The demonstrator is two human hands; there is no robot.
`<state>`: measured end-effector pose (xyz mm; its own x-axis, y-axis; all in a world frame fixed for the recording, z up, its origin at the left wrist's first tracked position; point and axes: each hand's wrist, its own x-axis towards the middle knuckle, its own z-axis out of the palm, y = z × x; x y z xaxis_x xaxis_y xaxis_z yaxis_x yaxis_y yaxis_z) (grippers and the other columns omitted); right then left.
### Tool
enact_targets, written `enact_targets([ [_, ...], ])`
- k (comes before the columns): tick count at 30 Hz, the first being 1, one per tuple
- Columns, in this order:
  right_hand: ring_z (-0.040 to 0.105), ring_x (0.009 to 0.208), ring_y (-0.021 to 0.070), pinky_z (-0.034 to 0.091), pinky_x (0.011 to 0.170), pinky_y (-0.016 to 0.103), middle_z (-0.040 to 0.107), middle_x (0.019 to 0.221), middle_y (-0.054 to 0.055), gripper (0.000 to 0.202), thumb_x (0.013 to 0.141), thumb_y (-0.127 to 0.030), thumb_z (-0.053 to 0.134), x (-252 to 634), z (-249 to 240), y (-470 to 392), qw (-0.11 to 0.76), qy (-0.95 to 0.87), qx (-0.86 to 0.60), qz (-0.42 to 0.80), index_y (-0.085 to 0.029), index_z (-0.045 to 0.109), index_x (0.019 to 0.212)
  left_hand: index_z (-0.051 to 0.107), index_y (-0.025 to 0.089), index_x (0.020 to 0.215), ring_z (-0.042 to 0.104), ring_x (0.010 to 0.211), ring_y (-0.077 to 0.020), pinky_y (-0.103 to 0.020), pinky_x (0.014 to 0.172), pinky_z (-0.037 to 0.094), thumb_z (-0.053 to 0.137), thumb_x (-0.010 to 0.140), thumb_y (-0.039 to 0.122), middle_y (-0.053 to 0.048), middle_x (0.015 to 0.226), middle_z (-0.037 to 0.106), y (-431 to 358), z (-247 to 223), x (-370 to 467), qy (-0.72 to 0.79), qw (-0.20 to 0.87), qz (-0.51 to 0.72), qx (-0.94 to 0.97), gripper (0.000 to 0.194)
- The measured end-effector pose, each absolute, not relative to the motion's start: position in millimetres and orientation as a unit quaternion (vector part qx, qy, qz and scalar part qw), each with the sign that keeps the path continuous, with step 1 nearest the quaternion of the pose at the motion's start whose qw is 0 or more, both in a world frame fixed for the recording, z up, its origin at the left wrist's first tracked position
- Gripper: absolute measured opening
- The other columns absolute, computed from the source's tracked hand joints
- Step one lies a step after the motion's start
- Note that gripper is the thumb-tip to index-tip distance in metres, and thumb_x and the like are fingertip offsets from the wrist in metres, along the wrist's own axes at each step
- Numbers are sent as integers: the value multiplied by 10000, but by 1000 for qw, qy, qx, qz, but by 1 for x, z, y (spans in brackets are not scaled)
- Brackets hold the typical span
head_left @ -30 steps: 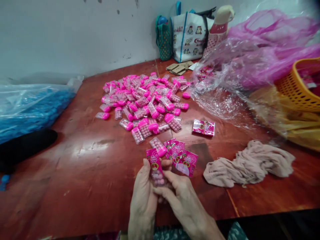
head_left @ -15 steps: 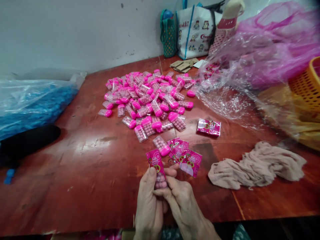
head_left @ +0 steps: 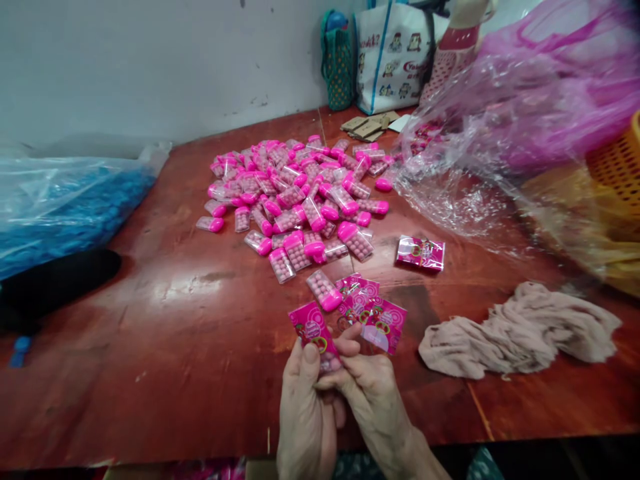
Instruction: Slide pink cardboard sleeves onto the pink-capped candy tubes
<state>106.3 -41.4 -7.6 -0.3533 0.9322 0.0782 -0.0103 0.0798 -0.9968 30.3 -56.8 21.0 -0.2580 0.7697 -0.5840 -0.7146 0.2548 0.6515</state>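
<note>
A small clear candy box (head_left: pixel 329 363) with pink candy balls is held between both my hands near the table's front edge. A printed pink sleeve (head_left: pixel 311 325) covers its upper part, and candies show below it. My left hand (head_left: pixel 306 400) grips from the left, thumb pressed on the sleeve's front. On the right, the fingers of my right hand (head_left: pixel 367 383) pinch the lower end; some of its fingertips are hidden behind the box. Just beyond lie loose flat pink sleeves (head_left: pixel 383 323) and another candy box (head_left: pixel 324 290) with a pink cap.
Many pink-capped candy boxes (head_left: pixel 295 193) form a pile mid-table. A bundle of sleeves (head_left: pixel 421 253) and a crumpled cloth (head_left: pixel 520 333) lie right. Clear plastic (head_left: pixel 465 193) and an orange basket (head_left: pixel 617 167) are farther right. A bag of blue pieces (head_left: pixel 75 207) sits left.
Both hands have shifted slightly right with the box. The printed sleeve sits lower over it, so fewer candies show. My left thumb has moved down a little.
</note>
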Motion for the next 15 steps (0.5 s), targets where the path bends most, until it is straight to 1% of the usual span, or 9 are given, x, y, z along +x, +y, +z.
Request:
enact_targets([
  [2, 497, 355, 80, 413, 372, 180, 581, 492, -31, 271, 870, -271, 474, 106, -7, -42, 419, -583, -383, 581, -273, 718, 752, 658, 148, 839, 500, 441, -55, -98, 310, 305, 636, 714, 360, -67, 721, 671, -57, 21, 30, 506, 606, 613, 31, 246],
  [5, 492, 356, 77, 391, 349, 175, 603, 536, -23, 261, 862, -277, 486, 105, -6, -44, 431, -564, -380, 593, -266, 720, 749, 654, 156, 832, 498, 427, -55, -107, 310, 304, 632, 716, 367, -64, 739, 678, -59, 21, 31, 502, 604, 617, 38, 241],
  [8, 496, 366, 80, 400, 369, 176, 588, 511, -22, 291, 865, -289, 474, 104, -6, -45, 441, -560, -381, 589, -250, 723, 719, 654, 145, 810, 531, 452, -77, -128, 318, 327, 628, 713, 383, -78, 773, 684, -59, 23, 33, 503, 605, 616, 38, 258],
  [10, 485, 360, 75, 394, 368, 171, 567, 494, -23, 317, 866, -310, 464, 101, -7, -46, 435, -551, -383, 600, -230, 720, 696, 655, 144, 810, 583, 528, -112, -142, 342, 360, 614, 724, 388, -88, 807, 686, -58, 23, 34, 509, 604, 612, 35, 262],
  [12, 458, 337, 65, 362, 337, 160, 536, 474, -28, 343, 869, -336, 451, 97, -7, -47, 416, -530, -392, 626, -200, 711, 692, 655, 151, 852, 620, 621, -154, -165, 378, 402, 598, 736, 392, -101, 862, 684, -61, 22, 30, 519, 606, 601, 44, 274],
  [14, 445, 335, 63, 340, 332, 156, 511, 464, -34, 362, 876, -345, 435, 94, -4, -48, 383, -534, -400, 639, -176, 691, 686, 651, 161, 909, 634, 700, -195, -211, 431, 456, 591, 738, 387, -114, 927, 676, -69, 21, 19, 545, 604, 576, 81, 290],
  [15, 460, 358, 68, 353, 354, 160, 515, 476, -33, 357, 879, -342, 433, 94, -1, -49, 364, -558, -401, 628, -170, 678, 684, 648, 171, 932, 635, 745, -219, -251, 482, 488, 593, 733, 376, -117, 959, 670, -75, 20, 10, 568, 595, 557, 115, 291],
])
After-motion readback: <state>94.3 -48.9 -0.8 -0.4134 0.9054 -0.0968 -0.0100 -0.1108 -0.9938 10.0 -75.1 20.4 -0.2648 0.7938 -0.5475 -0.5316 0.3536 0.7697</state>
